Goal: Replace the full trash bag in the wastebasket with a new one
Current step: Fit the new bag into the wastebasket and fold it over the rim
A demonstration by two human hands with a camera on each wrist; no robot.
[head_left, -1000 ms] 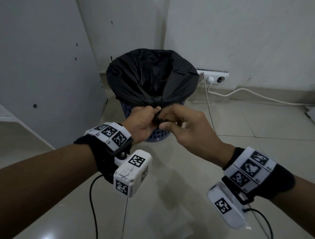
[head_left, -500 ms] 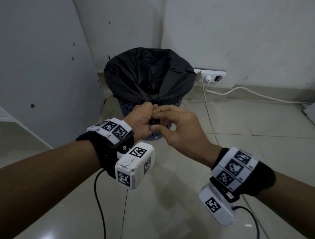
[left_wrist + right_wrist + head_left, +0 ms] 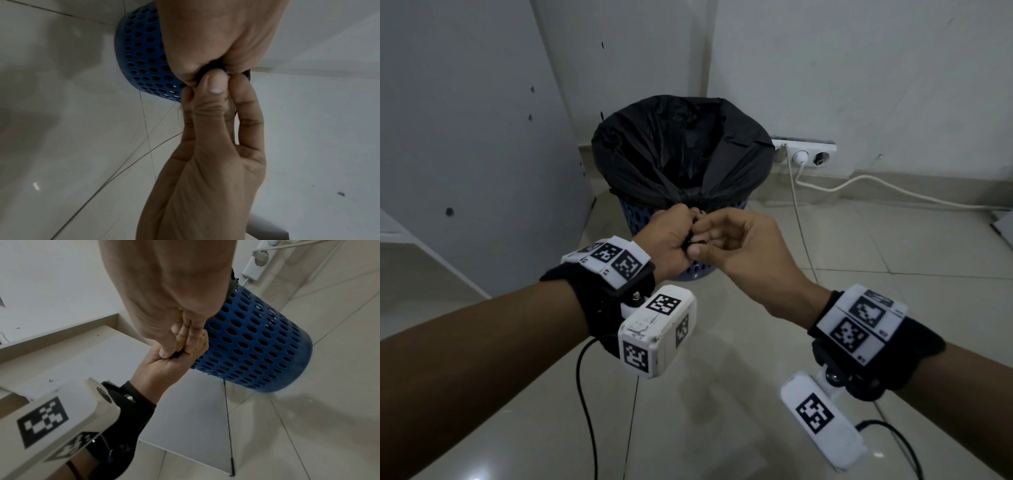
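Head view, left hand (image 3: 666, 243) and right hand (image 3: 736, 246) both pinching a gathered tail of black bag (image 3: 681, 150) at the near rim, bag draped over blue bin (image 3: 257, 344) on tiled floor (image 3: 722, 377), near wall socket (image 3: 808, 154).

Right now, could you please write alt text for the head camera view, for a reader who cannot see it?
Both hands, left hand and right hand, pinch gathered plastic of the black trash bag at the near rim of a blue perforated wastebasket. It stands on a tiled floor beside a wall socket.
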